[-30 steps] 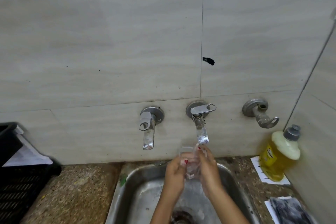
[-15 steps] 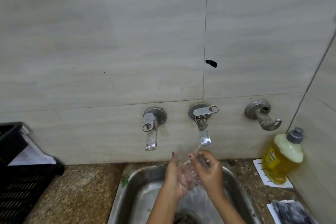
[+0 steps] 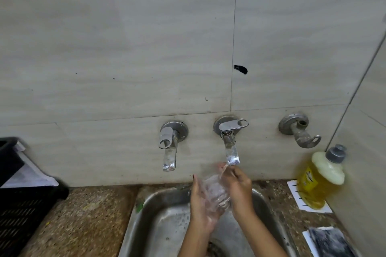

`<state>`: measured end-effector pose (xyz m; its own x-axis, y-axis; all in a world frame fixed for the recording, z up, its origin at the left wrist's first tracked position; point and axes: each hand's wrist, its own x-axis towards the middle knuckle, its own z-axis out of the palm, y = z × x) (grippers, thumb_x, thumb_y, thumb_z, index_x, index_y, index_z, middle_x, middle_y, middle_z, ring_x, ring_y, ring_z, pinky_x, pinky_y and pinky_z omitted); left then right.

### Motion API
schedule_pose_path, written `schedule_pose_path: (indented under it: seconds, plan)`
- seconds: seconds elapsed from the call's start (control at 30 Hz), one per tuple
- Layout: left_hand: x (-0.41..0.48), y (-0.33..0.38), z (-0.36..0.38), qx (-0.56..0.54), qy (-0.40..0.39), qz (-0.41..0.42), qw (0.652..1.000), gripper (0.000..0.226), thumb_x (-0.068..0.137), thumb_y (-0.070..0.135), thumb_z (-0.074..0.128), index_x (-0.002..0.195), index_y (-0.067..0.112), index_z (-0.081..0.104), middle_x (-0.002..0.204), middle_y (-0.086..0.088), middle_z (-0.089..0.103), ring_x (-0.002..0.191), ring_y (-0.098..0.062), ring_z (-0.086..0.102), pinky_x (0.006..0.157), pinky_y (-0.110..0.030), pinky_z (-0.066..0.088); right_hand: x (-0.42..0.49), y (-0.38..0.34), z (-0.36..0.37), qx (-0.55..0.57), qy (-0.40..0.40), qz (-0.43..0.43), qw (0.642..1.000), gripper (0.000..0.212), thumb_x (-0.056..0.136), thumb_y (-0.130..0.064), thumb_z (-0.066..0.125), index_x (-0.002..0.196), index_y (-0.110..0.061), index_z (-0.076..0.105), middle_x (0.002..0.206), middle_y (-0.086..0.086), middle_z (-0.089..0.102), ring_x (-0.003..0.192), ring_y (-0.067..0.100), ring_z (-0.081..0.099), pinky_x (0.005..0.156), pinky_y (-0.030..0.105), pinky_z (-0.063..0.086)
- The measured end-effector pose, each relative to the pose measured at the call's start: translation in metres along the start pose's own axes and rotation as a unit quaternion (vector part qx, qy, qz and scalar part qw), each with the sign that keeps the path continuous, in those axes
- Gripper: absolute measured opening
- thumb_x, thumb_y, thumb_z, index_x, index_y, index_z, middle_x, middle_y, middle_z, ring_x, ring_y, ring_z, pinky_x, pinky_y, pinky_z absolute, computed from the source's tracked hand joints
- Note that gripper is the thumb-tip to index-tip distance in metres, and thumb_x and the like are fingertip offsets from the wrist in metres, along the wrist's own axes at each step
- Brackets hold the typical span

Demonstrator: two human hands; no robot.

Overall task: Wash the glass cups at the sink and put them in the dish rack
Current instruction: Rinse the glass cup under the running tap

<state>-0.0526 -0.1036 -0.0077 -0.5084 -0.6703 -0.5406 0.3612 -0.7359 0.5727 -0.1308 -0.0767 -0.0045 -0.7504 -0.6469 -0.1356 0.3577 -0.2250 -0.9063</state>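
At the stainless steel sink (image 3: 146,202) a person holds a clear glass cup (image 3: 213,193) over the basin, just under the spout of the middle chrome wall tap (image 3: 230,149). The cup is tilted, its mouth up toward the spout and its base down toward the drain. The left hand (image 3: 199,206) cradles the cup from the left and beneath, its grip wrapped along the side. The right hand (image 3: 240,191) closes on the cup from the right, fingers curled at the rim close under the spout. Motion blur hides how the fingertips lie on the rim.

A second chrome tap (image 3: 169,146) is mounted to the left of the middle one, and a dull grey tap (image 3: 300,131) to the right, all on the beige tiled wall (image 3: 125,48). On the speckled stone tabletop (image 3: 89,221), a black slatted plastic dish rack (image 3: 20,210) stands well to the left of the sink. To the right stands a yellow dish soap bottle with a grey cap (image 3: 319,179), and nearer the bottom edge lies a dark grey scrub pad (image 3: 330,242) on white paper.
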Motion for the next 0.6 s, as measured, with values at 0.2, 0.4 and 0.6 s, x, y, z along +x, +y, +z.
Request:
schedule_pose_path:
  seconds: [0.2, 0.4, 0.6]
  plan:
    - [0.007, 0.007, 0.0, 0.303, 0.038, 0.212, 0.929, 0.037, 0.079, -0.016, 0.053, 0.086, 0.017, 0.067, 0.085, -0.002, 0.072, 0.087, -0.023, 0.068, 0.069, -0.026, 0.053, -0.005, 0.008, -0.004, 0.198, -0.013, 0.26, 0.945, 0.039, 0.088, -0.025, 0.048, 0.111, 0.004, 0.059, 0.103, 0.025, 0.062, 0.081, 0.029, 0.064, 0.072, 0.038, 0.049]
    - [0.008, 0.022, 0.01, 0.383, 0.017, 0.301, 0.873, 0.053, 0.069, -0.026, 0.043, 0.069, 0.022, 0.067, 0.068, 0.009, 0.071, 0.068, 0.0, 0.066, 0.064, -0.018, 0.051, -0.01, 0.014, -0.004, 0.191, -0.028, 0.334, 0.923, 0.027, 0.094, -0.019, 0.044, 0.098, 0.001, 0.062, 0.076, 0.015, 0.068, 0.074, 0.026, 0.06, 0.056, 0.03, 0.052]
    - [0.009, 0.018, 0.012, 0.315, 0.02, 0.379, 0.87, 0.052, 0.069, -0.031, 0.047, 0.065, 0.016, 0.068, 0.073, 0.002, 0.07, 0.072, 0.0, 0.066, 0.069, -0.012, 0.05, -0.005, -0.001, -0.01, 0.179, -0.15, 0.245, 0.941, 0.047, 0.08, -0.031, 0.057, 0.118, -0.003, 0.057, 0.115, 0.02, 0.062, 0.103, 0.036, 0.059, 0.079, 0.047, 0.05]
